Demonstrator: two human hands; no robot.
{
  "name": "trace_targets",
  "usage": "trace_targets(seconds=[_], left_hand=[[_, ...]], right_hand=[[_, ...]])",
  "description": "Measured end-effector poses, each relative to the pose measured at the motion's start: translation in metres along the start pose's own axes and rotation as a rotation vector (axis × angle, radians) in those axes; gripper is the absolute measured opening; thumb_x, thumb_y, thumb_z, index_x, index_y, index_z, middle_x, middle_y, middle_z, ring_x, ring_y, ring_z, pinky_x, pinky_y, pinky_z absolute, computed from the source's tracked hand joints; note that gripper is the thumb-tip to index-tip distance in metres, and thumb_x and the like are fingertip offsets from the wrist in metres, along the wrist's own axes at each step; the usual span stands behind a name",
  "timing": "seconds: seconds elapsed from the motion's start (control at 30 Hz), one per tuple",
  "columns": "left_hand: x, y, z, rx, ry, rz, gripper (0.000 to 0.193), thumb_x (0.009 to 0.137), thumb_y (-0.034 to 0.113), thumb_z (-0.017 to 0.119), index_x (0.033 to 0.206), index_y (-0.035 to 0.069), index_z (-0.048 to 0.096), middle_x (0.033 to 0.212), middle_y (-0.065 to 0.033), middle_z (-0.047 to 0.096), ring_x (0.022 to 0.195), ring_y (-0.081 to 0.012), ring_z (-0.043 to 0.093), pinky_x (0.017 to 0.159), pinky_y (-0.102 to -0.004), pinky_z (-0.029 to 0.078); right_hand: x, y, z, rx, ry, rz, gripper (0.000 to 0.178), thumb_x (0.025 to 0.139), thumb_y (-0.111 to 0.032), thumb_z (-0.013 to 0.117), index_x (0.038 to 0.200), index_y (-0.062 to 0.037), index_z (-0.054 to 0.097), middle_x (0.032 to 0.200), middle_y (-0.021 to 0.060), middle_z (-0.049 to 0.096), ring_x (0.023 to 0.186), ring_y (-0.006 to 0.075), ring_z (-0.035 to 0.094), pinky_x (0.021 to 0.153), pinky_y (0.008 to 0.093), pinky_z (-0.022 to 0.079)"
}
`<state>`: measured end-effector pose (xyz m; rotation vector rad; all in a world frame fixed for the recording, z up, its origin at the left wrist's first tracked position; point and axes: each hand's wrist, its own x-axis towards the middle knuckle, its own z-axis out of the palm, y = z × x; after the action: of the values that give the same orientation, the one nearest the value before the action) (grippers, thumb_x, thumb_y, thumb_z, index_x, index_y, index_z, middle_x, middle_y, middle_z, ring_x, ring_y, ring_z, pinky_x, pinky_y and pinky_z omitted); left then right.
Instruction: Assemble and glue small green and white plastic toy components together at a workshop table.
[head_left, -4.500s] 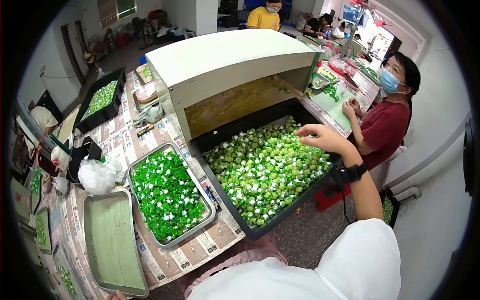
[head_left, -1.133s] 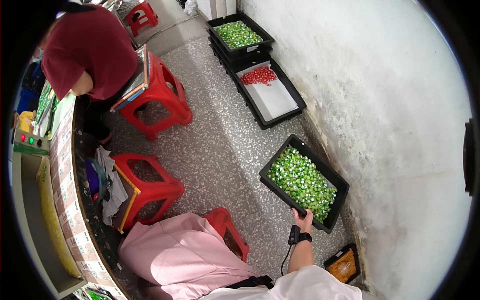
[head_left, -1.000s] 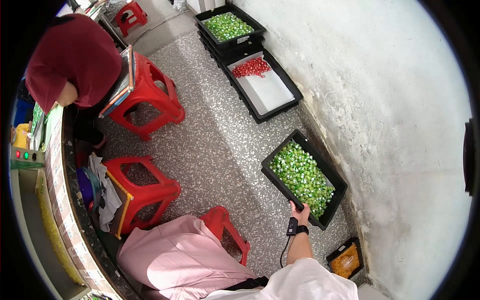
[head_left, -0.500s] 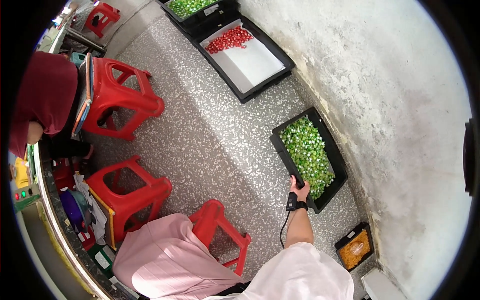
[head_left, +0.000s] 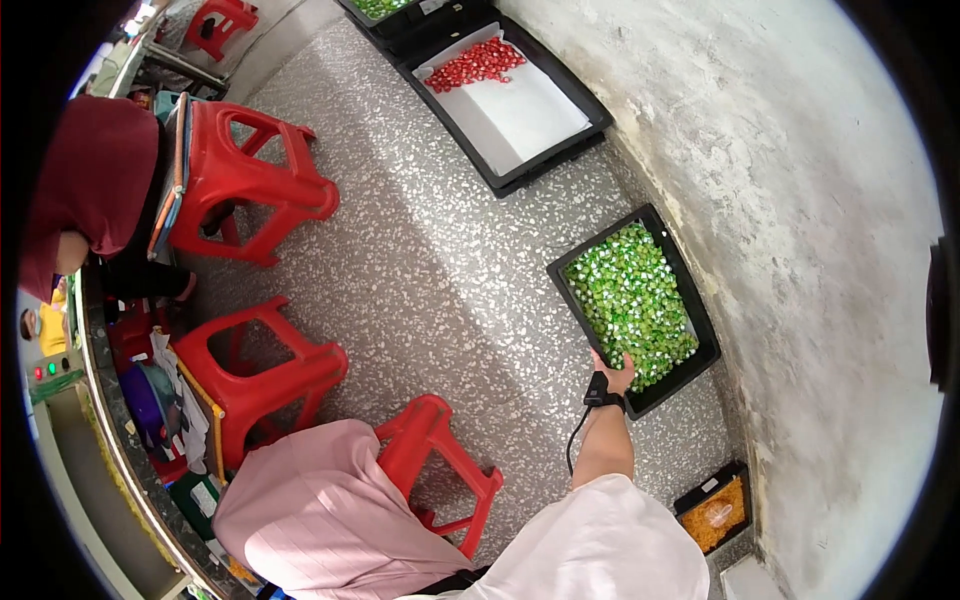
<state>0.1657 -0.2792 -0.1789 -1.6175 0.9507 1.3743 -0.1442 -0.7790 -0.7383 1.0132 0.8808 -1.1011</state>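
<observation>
A black rectangular tray (head_left: 685, 300) stands on the speckled floor beside the wall. It is heaped with small, shiny green-and-white pieces (head_left: 630, 305); I cannot make out exactly what they are. At its near left edge my right hand (head_left: 615, 375) is closed over the rim, thumb on the inner side and the other fingers partly hidden. A black device with a cable (head_left: 598, 390) is strapped to that wrist. My left hand is out of view.
Farther off lies a black tray (head_left: 500, 186) with white paper and red pieces, beside another with green pieces. Near the wall sits a small box of orange stuff (head_left: 715, 515). Red stools (head_left: 320, 365) line the left, where a person in maroon (head_left: 105, 170) sits.
The view has shifted slightly. My hand keeps its hold on the tray of green pieces, with the thumb now over its inner side. The tray appears a little farther right and flatter.
</observation>
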Motion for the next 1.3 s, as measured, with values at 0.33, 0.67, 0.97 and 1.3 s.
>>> trace_targets(seconds=[0.33,0.67,0.97,1.3], left_hand=[[-0.134,0.024,0.125,-0.126,0.081,-0.392,0.038,0.084,0.043,0.046,0.080,0.017,0.073,0.083,-0.0086,0.069,0.093,-0.0265,0.065,0.094,-0.0506,0.039],[-0.305,-0.012,0.160,-1.571,1.660,-0.559,0.020,0.089,0.017,0.060,0.101,0.001,0.064,0.093,-0.0104,0.067,0.089,-0.0204,0.063,0.077,-0.0305,0.048],[-0.270,0.014,0.322,-2.304,2.454,-0.915,0.012,0.092,0.009,0.055,0.097,-0.001,0.060,0.085,-0.0055,0.064,0.080,-0.0113,0.061,0.075,-0.0240,0.047],[-0.290,0.050,0.374,-1.895,1.503,-1.119,0.043,0.076,0.007,0.064,0.118,0.011,0.058,0.133,-0.0173,0.040,0.131,-0.0419,0.026,0.106,-0.0493,0.027]], right_hand=[[-0.210,0.161,0.119,-1.119,-0.467,0.323,0.036,0.094,-0.029,0.048,0.123,-0.0089,0.048,0.135,0.0085,0.049,0.125,0.0225,0.044,0.100,0.0423,0.037],[-0.596,0.579,0.027,-2.023,-1.583,0.505,0.023,0.094,-0.020,0.050,0.113,-0.0062,0.054,0.098,0.0075,0.066,0.086,0.0131,0.060,0.079,0.0261,0.046],[-0.820,0.662,-0.257,-2.295,-2.519,1.373,0.029,0.089,-0.011,0.058,0.115,-0.0007,0.053,0.108,0.0107,0.061,0.101,0.0172,0.057,0.090,0.0313,0.045],[-0.894,0.670,-0.389,-1.915,-3.781,1.120,0.091,0.070,-0.028,0.080,0.141,-0.0049,0.027,0.147,0.0236,0.022,0.136,0.0389,0.024,0.109,0.0433,0.027]])
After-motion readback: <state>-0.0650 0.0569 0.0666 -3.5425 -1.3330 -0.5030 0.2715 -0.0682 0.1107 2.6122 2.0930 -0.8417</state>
